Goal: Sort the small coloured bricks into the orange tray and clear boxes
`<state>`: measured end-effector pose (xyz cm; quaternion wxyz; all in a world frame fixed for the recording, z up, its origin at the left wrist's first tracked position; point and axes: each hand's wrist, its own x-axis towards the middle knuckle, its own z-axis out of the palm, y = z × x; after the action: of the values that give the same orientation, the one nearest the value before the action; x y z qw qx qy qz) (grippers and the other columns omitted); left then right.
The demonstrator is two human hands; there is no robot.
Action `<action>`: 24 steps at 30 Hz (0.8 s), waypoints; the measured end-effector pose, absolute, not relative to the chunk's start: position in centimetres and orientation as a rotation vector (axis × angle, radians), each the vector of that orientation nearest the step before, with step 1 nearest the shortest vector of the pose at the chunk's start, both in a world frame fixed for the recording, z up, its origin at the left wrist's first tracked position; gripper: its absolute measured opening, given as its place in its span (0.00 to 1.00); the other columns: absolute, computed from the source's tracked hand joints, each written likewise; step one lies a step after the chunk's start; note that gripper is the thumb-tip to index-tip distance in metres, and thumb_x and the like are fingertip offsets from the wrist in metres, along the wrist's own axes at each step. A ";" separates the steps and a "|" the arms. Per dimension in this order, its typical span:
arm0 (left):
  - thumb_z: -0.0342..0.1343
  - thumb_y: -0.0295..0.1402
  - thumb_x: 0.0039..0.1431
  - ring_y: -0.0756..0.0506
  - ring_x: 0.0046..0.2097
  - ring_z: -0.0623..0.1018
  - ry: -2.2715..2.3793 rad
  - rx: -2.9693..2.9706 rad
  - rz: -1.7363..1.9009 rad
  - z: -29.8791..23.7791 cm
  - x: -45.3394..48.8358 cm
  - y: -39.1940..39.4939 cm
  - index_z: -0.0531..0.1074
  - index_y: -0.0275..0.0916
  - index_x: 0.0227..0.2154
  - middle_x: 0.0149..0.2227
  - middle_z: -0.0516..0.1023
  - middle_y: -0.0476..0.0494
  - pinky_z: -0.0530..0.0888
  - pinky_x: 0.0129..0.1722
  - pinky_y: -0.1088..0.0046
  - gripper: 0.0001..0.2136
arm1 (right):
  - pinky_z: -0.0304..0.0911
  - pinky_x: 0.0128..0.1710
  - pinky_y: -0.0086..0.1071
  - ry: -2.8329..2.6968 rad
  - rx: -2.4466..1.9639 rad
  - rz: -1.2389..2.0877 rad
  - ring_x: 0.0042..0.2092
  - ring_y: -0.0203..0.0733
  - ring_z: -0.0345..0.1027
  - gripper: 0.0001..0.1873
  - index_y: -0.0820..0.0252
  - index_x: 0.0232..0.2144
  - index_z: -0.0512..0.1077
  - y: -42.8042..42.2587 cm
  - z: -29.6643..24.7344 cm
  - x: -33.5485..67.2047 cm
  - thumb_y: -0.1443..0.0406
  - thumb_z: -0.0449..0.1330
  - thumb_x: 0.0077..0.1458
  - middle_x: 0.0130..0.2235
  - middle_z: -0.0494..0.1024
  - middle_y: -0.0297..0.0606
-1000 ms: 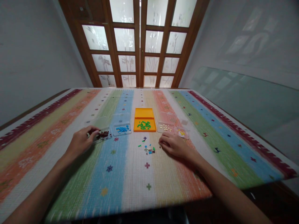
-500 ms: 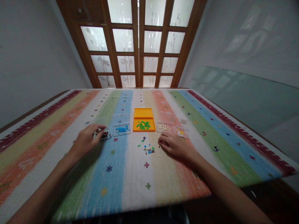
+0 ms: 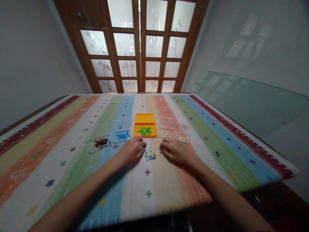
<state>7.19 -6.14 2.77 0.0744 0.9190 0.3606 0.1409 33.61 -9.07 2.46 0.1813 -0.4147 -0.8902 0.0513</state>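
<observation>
My left hand [image 3: 134,149] is in a pinch just left of the loose pile, with a small dark piece [image 3: 145,145] at its fingertips. My right hand [image 3: 172,149] rests on the cloth right of the pile, fingers curled together; what they hold, if anything, is hidden. A tiny brown piece [image 3: 160,153] lies beside its fingertips. Between the hands sits a small pile of mixed blue, green and brown building pieces [image 3: 151,157]. Behind them stands an open orange box [image 3: 144,118] with green pieces [image 3: 145,131] in its near half.
Clear boxes hold brown pieces [image 3: 101,142] at the left, blue pieces [image 3: 122,136] nearer the middle, cream pieces [image 3: 166,132] and yellow pieces [image 3: 182,137] at the right. A striped cloth [image 3: 137,199] covers the table, whose near edge is close to my body.
My left hand has left the box of brown pieces and moved right to the loose pile, carrying a small dark piece. The right hand stays in about the same place.
</observation>
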 end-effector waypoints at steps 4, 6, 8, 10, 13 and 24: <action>0.49 0.29 0.66 0.41 0.42 0.76 1.184 2.733 0.453 2.4 8.0 -6.7 0.76 0.35 0.38 0.40 0.76 0.37 0.75 0.44 0.63 0.10 | 0.50 0.32 0.32 -2.536 -1.154 0.115 0.34 0.38 0.63 0.07 0.62 0.33 0.73 -9.1 2.5 33.6 0.71 0.56 0.62 0.35 0.75 0.41; 0.49 0.28 0.66 0.42 0.41 0.75 1.200 2.719 0.486 2.3 8.2 -6.9 0.75 0.35 0.36 0.38 0.75 0.38 0.75 0.43 0.63 0.09 | 0.51 0.33 0.32 -2.545 -1.133 0.125 0.34 0.38 0.63 0.08 0.62 0.33 0.73 -9.1 2.5 33.5 0.71 0.55 0.62 0.35 0.75 0.41; 0.48 0.27 0.65 0.42 0.40 0.74 1.191 2.708 0.521 2.2 8.3 -7.0 0.73 0.36 0.35 0.37 0.75 0.39 0.74 0.42 0.63 0.09 | 0.51 0.33 0.32 -2.553 -1.120 0.138 0.34 0.39 0.63 0.08 0.61 0.34 0.73 -9.2 2.5 33.5 0.71 0.54 0.62 0.36 0.76 0.42; 0.48 0.27 0.65 0.42 0.40 0.74 1.161 2.696 0.555 2.1 8.3 -6.9 0.72 0.37 0.35 0.38 0.74 0.39 0.74 0.43 0.62 0.07 | 0.51 0.33 0.32 -2.553 -1.120 0.141 0.34 0.39 0.63 0.08 0.61 0.34 0.73 -9.2 2.5 33.4 0.71 0.54 0.62 0.36 0.76 0.42; 0.50 0.28 0.64 0.41 0.42 0.75 1.096 2.663 0.625 2.1 8.1 -6.9 0.72 0.38 0.36 0.40 0.75 0.39 0.75 0.44 0.61 0.05 | 0.51 0.33 0.32 -2.549 -1.131 0.148 0.34 0.38 0.63 0.08 0.61 0.34 0.73 -9.2 2.5 33.4 0.71 0.54 0.62 0.36 0.76 0.42; 0.49 0.37 0.66 0.43 0.39 0.78 1.475 2.591 0.937 7.3 -0.7 -7.0 0.74 0.41 0.39 0.39 0.79 0.42 0.76 0.45 0.64 0.10 | 0.56 0.35 0.33 -2.553 -1.153 0.235 0.36 0.39 0.66 0.07 0.61 0.35 0.73 -9.6 3.0 33.3 0.71 0.56 0.62 0.37 0.76 0.42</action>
<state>-0.72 -7.02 7.34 0.0082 0.8290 0.4720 0.2998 33.32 -9.62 3.03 0.1643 -0.4047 -0.8958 0.0826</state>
